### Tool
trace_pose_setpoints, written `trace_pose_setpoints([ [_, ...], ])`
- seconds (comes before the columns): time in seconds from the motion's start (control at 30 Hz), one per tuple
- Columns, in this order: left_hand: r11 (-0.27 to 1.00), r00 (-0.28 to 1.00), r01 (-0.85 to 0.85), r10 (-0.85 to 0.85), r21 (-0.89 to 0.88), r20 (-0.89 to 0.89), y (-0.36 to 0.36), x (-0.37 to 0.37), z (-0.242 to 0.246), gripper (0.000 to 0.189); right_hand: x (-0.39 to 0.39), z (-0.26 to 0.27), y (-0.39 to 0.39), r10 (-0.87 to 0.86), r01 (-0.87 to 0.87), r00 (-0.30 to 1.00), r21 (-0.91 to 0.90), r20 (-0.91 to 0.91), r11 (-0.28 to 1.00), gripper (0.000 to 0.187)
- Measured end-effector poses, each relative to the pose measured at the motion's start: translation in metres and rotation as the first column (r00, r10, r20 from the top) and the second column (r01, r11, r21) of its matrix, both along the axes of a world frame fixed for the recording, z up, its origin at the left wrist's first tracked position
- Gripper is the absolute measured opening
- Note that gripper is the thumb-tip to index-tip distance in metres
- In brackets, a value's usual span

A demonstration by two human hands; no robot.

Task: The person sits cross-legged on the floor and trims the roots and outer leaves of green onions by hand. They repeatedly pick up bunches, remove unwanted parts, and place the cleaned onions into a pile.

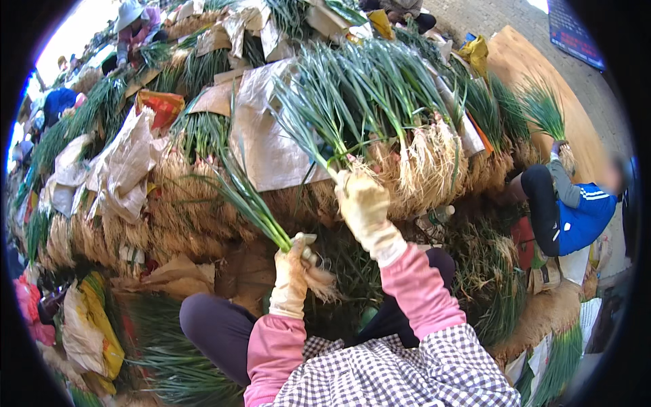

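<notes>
A small bunch of green onions (257, 206) is gripped near its root end by my gloved left hand (291, 272); the leaves point up and left, and pale roots hang to the right of the fingers. My gloved right hand (363, 206) reaches to the front edge of a heap of green onions (376, 96), at the base of a plant whose stem rises from the fingertips. Whether its fingers are closed on that stem I cannot tell for sure. The heap's tan roots (427, 160) face me, and its leaves point away.
Long rows of bundled green onions (183, 203) stretch left, partly covered by woven sacks (122, 157). Loose leaves (488, 269) lie low at the right. A person in blue (585, 219) sits at the right holding a bunch; another in a hat (129, 25) works at upper left.
</notes>
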State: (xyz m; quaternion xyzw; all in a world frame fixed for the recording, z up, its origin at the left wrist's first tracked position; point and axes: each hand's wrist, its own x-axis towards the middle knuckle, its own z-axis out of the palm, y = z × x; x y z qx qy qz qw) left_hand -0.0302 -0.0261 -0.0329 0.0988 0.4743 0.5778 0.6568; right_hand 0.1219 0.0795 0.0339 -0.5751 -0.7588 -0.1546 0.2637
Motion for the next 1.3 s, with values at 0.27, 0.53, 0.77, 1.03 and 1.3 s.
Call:
trace_pose_setpoints([
  [0.27,0.998,0.991,0.01,-0.017,0.055,0.132,0.007,0.024,0.003,0.021,-0.012,-0.044,-0.107,0.233,-0.379,0.822,-0.195,-0.52,0.904,0.02],
  [0.53,0.989,0.997,0.06,-0.066,0.136,0.041,-0.001,0.01,-0.027,0.011,-0.038,-0.084,-0.044,-0.286,-0.671,0.294,-0.41,-0.912,0.618,0.035],
  [0.77,0.985,0.975,0.022,-0.06,0.173,0.216,-0.009,-0.004,-0.031,0.014,-0.042,-0.064,-0.045,-0.654,-0.761,0.167,-0.518,-0.737,0.39,0.035],
  [1.03,0.994,0.998,-0.049,0.052,0.096,-0.023,-0.008,-0.005,-0.023,0.016,-0.062,-0.082,-0.046,-0.648,-0.675,-0.233,-0.359,-0.725,0.645,0.022],
  [1.3,0.981,0.987,-0.021,0.051,0.191,-0.153,-0.008,-0.041,0.0,0.028,0.012,-0.078,-0.099,0.242,-0.094,0.97,-0.911,0.007,0.402,0.04],
])
